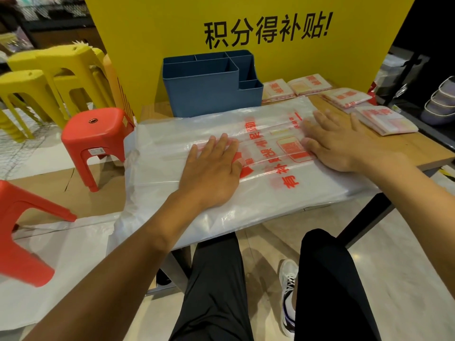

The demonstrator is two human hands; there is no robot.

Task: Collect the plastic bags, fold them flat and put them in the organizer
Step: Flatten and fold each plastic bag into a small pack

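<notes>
Two flat hands press a big plastic bag.

The left hand (213, 168) and right hand (337, 141), fingers wide, lie on the bag (172, 148) on the desk (418, 148), near the blue organizer (209, 92).

Wooden table (416, 146) on dark metal legs, set against a tall yellow board (172, 25) with black Chinese lettering. Floor (406, 279): pale glossy tiles, reflecting even indoor light. To the left, two red plastic stools (97, 136), one near the table, one closer to the viewer and blurred. Behind them, stacked yellow stools (49, 70). Flattened cardboard (73, 190) lies under the red stools. Dark shelving (418, 70) stands at right, holding bowls (440, 102).
</notes>
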